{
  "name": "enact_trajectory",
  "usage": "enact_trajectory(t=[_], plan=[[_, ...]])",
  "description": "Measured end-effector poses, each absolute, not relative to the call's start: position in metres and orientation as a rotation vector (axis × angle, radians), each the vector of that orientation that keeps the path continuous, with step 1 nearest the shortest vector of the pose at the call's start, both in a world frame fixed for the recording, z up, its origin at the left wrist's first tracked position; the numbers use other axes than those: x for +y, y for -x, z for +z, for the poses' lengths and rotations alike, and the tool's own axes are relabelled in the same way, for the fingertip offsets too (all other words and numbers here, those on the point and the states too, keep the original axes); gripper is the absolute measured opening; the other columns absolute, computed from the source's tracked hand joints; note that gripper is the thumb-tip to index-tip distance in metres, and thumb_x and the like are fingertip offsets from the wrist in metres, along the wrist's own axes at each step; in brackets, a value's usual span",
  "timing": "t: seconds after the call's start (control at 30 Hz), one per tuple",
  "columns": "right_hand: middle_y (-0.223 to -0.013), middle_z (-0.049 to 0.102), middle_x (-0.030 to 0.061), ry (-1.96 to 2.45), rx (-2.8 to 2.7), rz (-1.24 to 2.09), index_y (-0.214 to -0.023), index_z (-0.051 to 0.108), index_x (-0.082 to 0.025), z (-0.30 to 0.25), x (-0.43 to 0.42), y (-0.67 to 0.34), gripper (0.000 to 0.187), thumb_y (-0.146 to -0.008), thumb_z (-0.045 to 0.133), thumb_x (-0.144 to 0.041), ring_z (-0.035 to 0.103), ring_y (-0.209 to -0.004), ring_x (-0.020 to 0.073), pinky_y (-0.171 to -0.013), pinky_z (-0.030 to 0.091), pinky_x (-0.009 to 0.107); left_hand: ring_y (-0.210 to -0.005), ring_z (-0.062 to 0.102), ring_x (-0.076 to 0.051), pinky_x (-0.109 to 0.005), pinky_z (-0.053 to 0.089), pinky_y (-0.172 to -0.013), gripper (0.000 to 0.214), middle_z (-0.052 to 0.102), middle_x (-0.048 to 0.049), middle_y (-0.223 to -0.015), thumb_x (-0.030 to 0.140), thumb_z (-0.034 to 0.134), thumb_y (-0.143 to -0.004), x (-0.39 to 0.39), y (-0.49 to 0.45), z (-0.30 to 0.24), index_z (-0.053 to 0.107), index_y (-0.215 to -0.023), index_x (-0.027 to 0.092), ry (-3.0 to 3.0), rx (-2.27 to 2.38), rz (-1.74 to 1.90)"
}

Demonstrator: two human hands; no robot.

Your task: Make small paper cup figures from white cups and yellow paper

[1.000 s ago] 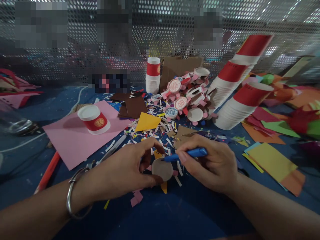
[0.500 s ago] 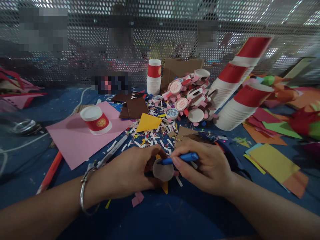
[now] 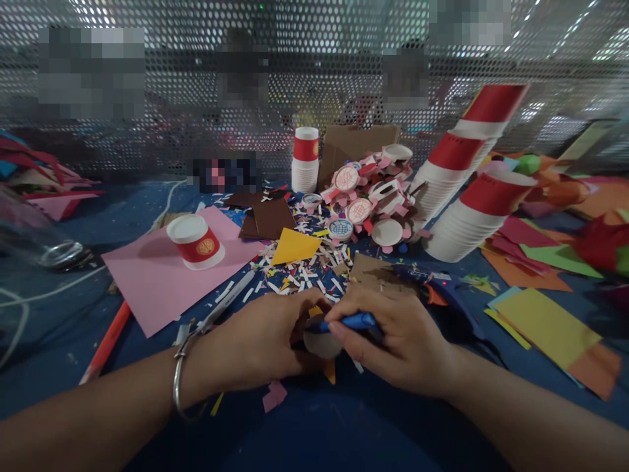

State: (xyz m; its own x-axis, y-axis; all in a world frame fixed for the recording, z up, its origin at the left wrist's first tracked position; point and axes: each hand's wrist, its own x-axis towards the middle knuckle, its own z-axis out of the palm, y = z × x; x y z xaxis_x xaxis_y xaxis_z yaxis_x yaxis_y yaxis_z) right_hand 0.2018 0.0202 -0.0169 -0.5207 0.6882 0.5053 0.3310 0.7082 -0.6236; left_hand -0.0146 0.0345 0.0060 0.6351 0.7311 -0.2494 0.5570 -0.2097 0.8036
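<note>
Between my hands is a small round whitish disc (image 3: pixel 322 345), with yellow paper showing at its edge. My left hand (image 3: pixel 260 334) is curled around the disc's left side, thumb below and fingers above. A blue pen (image 3: pixel 356 321) is pinched in my right hand (image 3: pixel 398 341), its tip over the upper part of the disc. My fingers hide part of the disc and the pen's tip. Just beyond, paper scraps (image 3: pixel 304 275) and a yellow paper piece (image 3: pixel 296 246) lie on the blue table (image 3: pixel 314 432).
A paper cup (image 3: pixel 195 241) stands on pink paper (image 3: pixel 147 288) to the left. Stacked cups (image 3: pixel 479 216) lean at the right, near a pile of decorated discs (image 3: pixel 363 203). A dark blue glue gun (image 3: pixel 457 301) lies beyond my right hand. Coloured paper (image 3: pixel 555 328) is farther right.
The pen has shifted slightly over the disc and my right hand covers more of it. My left hand keeps its hold. The whole view has moved a little.
</note>
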Motion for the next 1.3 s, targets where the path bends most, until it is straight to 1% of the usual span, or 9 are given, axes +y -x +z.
enact_trajectory(t=[0.1, 0.27, 0.43, 0.6, 0.77, 0.9, 1.0, 1.17, 1.3], plan=[[-0.074, 0.068, -0.0004, 0.772, -2.152, 0.570, -0.095, 0.068, -0.016, -0.016, 0.021, -0.201, 0.006, -0.093, 0.063, -0.019, 0.060, -0.062, 0.0099, -0.058, 0.044, 0.023, -0.060, 0.057, -0.012, -0.024, 0.040, -0.056, 0.027, 0.065, 0.0057, -0.074, 0.029, 0.074, -0.081, 0.035, 0.013, 0.006, 0.064, -0.105, 0.024, -1.934, 1.012, 0.250], [-0.076, 0.068, -0.0012, 0.758, -2.134, 0.620, -0.094, 0.067, -0.017, -0.014, 0.021, -0.202, 0.005, -0.094, 0.063, -0.018, 0.060, -0.062, 0.0089, -0.059, 0.044, 0.022, -0.061, 0.057, -0.013, -0.023, 0.039, -0.054, 0.031, 0.065, 0.0049, -0.076, 0.030, 0.077, -0.078, 0.036, 0.012, 0.005, 0.064, -0.105, 0.024, -1.948, 1.033, 0.227], [-0.072, 0.065, -0.0039, 0.713, -2.143, 0.707, -0.092, 0.065, -0.018, -0.010, 0.019, -0.204, 0.005, -0.092, 0.063, -0.013, 0.058, -0.061, 0.0074, -0.060, 0.044, 0.020, -0.053, 0.055, -0.012, -0.023, 0.036, -0.050, 0.035, 0.060, 0.0085, -0.066, 0.030, 0.079, -0.077, 0.036, 0.012, 0.008, 0.063, -0.108, 0.026, -1.872, 1.070, 0.176], [-0.067, 0.063, -0.0038, 0.764, -2.143, 0.733, -0.084, 0.064, -0.018, -0.006, 0.022, -0.207, 0.010, -0.094, 0.061, -0.017, 0.056, -0.058, 0.0076, -0.057, 0.042, 0.020, -0.050, 0.050, -0.011, -0.024, 0.034, -0.050, 0.040, 0.059, 0.0081, -0.066, 0.031, 0.079, -0.076, 0.037, 0.012, 0.009, 0.065, -0.113, 0.027, -1.898, 1.074, 0.177], [-0.065, 0.062, -0.0034, 0.835, -2.152, 0.829, -0.083, 0.062, -0.019, -0.006, 0.024, -0.212, 0.014, -0.096, 0.059, -0.021, 0.055, -0.057, 0.0086, -0.055, 0.042, 0.022, -0.051, 0.048, -0.013, -0.025, 0.034, -0.052, 0.040, 0.056, 0.0075, -0.064, 0.037, 0.079, -0.076, 0.037, 0.011, 0.007, 0.065, -0.111, 0.025, -2.009, 1.096, 0.156], [-0.065, 0.062, -0.0033, 0.814, -2.128, 0.822, -0.080, 0.061, -0.019, -0.006, 0.026, -0.213, 0.015, -0.095, 0.059, -0.019, 0.056, -0.058, 0.0089, -0.056, 0.043, 0.022, -0.050, 0.047, -0.012, -0.024, 0.033, -0.051, 0.043, 0.054, 0.0089, -0.062, 0.035, 0.080, -0.076, 0.036, 0.011, 0.006, 0.064, -0.114, 0.025, -2.008, 1.085, 0.173], [-0.065, 0.063, -0.0027, 0.815, -2.099, 0.832, -0.081, 0.062, -0.018, -0.008, 0.025, -0.212, 0.014, -0.095, 0.060, -0.019, 0.056, -0.057, 0.0094, -0.055, 0.043, 0.023, -0.048, 0.046, -0.012, -0.024, 0.031, -0.048, 0.040, 0.051, 0.0098, -0.059, 0.035, 0.079, -0.076, 0.036, 0.010, 0.006, 0.064, -0.113, 0.026, -1.996, 1.080, 0.179], [-0.067, 0.064, -0.0024, 0.792, -2.072, 0.795, -0.088, 0.066, -0.017, -0.012, 0.022, -0.208, 0.011, -0.097, 0.061, -0.021, 0.055, -0.056, 0.0089, -0.055, 0.043, 0.022, -0.049, 0.048, -0.012, -0.024, 0.030, -0.046, 0.035, 0.056, 0.0076, -0.062, 0.036, 0.077, -0.076, 0.036, 0.009, 0.005, 0.065, -0.106, 0.024, -2.047, 1.073, 0.207], [-0.072, 0.066, -0.0012, 0.748, -2.112, 0.687, -0.092, 0.067, -0.017, -0.014, 0.023, -0.205, 0.009, -0.097, 0.060, -0.020, 0.058, -0.059, 0.0092, -0.057, 0.045, 0.022, -0.055, 0.054, -0.013, -0.023, 0.036, -0.049, 0.034, 0.064, 0.0060, -0.069, 0.035, 0.076, -0.077, 0.038, 0.010, 0.002, 0.064, -0.108, 0.025, -2.019, 1.038, 0.205]])
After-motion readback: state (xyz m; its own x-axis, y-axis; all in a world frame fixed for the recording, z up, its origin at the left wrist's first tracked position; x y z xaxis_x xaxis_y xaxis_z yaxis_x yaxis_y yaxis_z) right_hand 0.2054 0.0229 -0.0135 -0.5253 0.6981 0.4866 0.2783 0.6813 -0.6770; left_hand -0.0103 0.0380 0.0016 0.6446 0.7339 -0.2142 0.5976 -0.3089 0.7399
